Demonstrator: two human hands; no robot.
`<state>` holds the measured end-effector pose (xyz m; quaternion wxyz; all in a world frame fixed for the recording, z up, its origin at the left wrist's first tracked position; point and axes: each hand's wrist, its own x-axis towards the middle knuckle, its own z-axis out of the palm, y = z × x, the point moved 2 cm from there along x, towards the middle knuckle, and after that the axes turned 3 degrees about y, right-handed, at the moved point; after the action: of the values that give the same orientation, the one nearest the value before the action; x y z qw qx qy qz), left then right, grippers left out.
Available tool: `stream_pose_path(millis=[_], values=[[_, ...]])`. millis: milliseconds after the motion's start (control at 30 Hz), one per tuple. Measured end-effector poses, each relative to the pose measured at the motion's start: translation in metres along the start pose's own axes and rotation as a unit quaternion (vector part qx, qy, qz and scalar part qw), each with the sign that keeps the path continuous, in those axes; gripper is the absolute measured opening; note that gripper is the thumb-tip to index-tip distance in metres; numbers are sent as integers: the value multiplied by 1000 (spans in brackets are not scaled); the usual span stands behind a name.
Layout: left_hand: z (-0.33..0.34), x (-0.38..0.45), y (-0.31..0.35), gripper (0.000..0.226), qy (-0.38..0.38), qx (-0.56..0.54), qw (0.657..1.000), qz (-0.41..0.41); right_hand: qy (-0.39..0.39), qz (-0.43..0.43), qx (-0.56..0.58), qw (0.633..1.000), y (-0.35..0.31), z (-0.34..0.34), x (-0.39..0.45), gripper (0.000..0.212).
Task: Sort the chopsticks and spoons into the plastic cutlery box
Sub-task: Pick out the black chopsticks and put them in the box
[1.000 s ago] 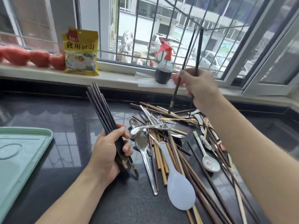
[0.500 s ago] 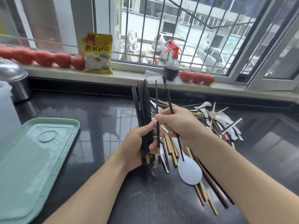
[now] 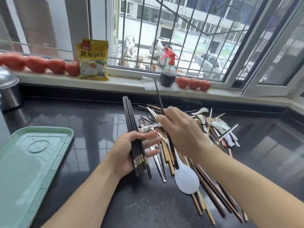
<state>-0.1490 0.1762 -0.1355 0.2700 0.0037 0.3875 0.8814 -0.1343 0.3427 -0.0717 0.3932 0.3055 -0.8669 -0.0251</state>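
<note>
Centrally, the left hand [image 3: 131, 149] lies palm-up with its thumb pressing a bundle of slim, square-sectioned black chopsticks with brass-coloured bands near the thick ends [image 3: 134, 137] against the palm; its fingers are extended and slightly spread beneath the bundle, whose tapered tips point away toward the window. Just beside it, the right hand [image 3: 179, 130] pinches a single black chopstick [image 3: 158, 96] between thumb and curled fingers, the stick tilted, its thin tip raised toward the sill and its thick end hanging below the palm. Under and behind both hands, a loose heap of mixed cutlery [image 3: 194, 158] rests on the glossy, speckled black stone countertop [image 3: 82, 122]: pale bamboo chopsticks, dark brown wooden chopsticks, polished steel spoons, white ceramic spoons, and one broad, matte white plastic rice paddle [image 3: 185, 178] lying blade-near. To the far left sits the flat, rounded-corner mint-green plastic lid of the cutlery box [image 3: 31, 162], well apart from the heap. At the far left edge, a rounded steel pot [image 3: 8, 89] is partly in view. On the white window sill [image 3: 128, 83] stand a yellow printed food packet [image 3: 93, 60], a dark bottle with a red trigger sprayer [image 3: 168, 69], and rows of smooth red tomatoes [image 3: 37, 64].
</note>
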Motion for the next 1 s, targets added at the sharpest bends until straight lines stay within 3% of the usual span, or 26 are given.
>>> stream_pose_path(millis=[100,267,433,533,633,733,900,1000], values=[[6,0,-6,14,-27,8,1000,-13,-100,21,-4,995,-20,19,-2,32],[2,7,-11,36,7,42,999,0,-163,45,-6,986,-26,42,6,53],[0,10,-11,30,5,56,998,21,-261,82,76,959,-20,44,2,111],[-2,15,-14,22,8,89,996,25,-253,182,194,930,-13,35,4,94],[-2,19,-10,11,22,45,994,99,-195,282,172,924,24,24,0,57],[-8,22,-1,11,84,23,977,193,-193,404,111,887,81,27,-20,32],[-17,26,2,16,116,5,971,211,-362,374,120,845,102,51,-63,49],[-17,27,0,14,110,3,973,201,-395,364,171,826,84,52,-70,58]])
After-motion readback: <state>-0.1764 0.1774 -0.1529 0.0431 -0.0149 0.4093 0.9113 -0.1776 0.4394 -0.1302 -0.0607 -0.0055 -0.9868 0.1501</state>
